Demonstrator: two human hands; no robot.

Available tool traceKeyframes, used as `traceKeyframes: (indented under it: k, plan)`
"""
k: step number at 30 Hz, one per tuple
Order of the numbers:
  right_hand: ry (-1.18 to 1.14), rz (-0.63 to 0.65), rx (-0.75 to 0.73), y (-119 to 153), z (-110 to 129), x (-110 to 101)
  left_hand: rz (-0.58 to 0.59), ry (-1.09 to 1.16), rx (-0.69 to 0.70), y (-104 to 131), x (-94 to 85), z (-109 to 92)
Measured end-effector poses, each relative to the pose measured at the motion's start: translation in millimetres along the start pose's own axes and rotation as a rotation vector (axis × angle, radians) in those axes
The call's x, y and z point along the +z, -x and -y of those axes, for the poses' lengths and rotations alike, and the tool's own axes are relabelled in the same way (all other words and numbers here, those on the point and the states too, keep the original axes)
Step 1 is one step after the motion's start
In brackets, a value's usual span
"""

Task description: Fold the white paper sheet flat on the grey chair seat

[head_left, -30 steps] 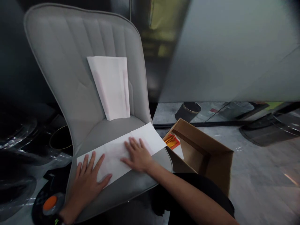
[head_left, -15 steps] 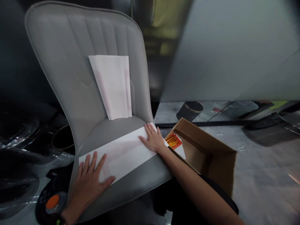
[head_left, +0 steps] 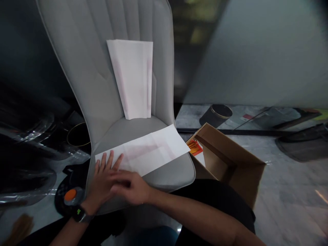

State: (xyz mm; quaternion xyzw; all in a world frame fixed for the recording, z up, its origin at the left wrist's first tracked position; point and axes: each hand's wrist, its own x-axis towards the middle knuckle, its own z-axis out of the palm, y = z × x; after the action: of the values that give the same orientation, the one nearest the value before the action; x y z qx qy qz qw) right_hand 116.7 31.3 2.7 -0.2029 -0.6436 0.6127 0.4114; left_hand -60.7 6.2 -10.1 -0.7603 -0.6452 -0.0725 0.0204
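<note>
A long white folded sheet of paper (head_left: 153,148) with faint pinkish print showing through lies across the grey chair seat (head_left: 166,174). My left hand (head_left: 101,182) rests on its near left end, fingers spread flat. Crossing over the back of that hand is my right hand (head_left: 133,188), slightly blurred, with thumb and fingers apart and nothing visible between them. Whether the two hands touch I cannot tell. A second white folded paper (head_left: 133,78) leans upright against the chair's backrest (head_left: 87,44).
Right of the seat stands an open cardboard box (head_left: 235,153) holding orange-and-red packets (head_left: 195,147). Black bins (head_left: 79,135) and clear plastic wrapping (head_left: 28,184) are at left. A dark object with an orange round top (head_left: 70,195) sits by my left wrist.
My right hand has left the paper's far right end and moved left to my left hand. My left hand stays on the paper. The view has shifted.
</note>
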Motion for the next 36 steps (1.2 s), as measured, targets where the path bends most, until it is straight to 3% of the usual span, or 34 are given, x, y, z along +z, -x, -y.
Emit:
traceKeyframes:
  k: [3,5,7,11,14,16,18,19,23,25,27,31,33,36]
  plan:
    - [-0.474,-0.475,0.145,-13,-20,-23,0.005,-0.015,-0.019,-3,-3.1,-4]
    - [-0.579,-0.594,0.158,-20,-26,-58,0.031,-0.007,-0.032,-5,-6.1,-7]
    - [-0.550,-0.662,0.137,-21,-25,-99,0.057,0.011,-0.048,-5,-9.4,-11]
    - [-0.415,-0.932,0.125,-10,-16,-187,0.096,0.037,-0.058,-3,-14.7,-15]
    - [-0.173,-1.078,0.108,-5,-8,-229,0.100,0.056,-0.059,-1,-16.4,-17]
    - [0.112,-1.079,0.054,-4,0,-224,0.092,0.065,-0.063,0,-16.6,-18]
    - [0.337,-0.942,0.013,-3,8,-188,0.085,0.064,-0.063,0,-16.1,-18]
    - [0.350,-0.805,0.014,-2,11,-160,0.082,0.058,-0.060,0,-15.5,-18]
    - [0.000,-0.319,0.077,3,3,-49,0.065,0.033,-0.060,0,-12.5,-16]
    - [-0.165,-0.334,0.117,0,-12,-31,0.057,0.032,-0.065,-1,-11.7,-16]
    - [-0.269,-0.503,0.143,-6,-23,-51,0.062,0.040,-0.061,-2,-12.0,-16]
    - [-0.254,-0.759,0.179,-13,-25,-147,0.085,0.049,-0.044,-3,-13.9,-15]
    - [-0.231,-0.856,0.159,-13,-21,-184,0.088,0.056,-0.046,-4,-15.4,-12]
    - [-0.199,-0.917,0.097,-11,-22,-203,0.093,0.119,-0.085,-5,-23.9,-16]
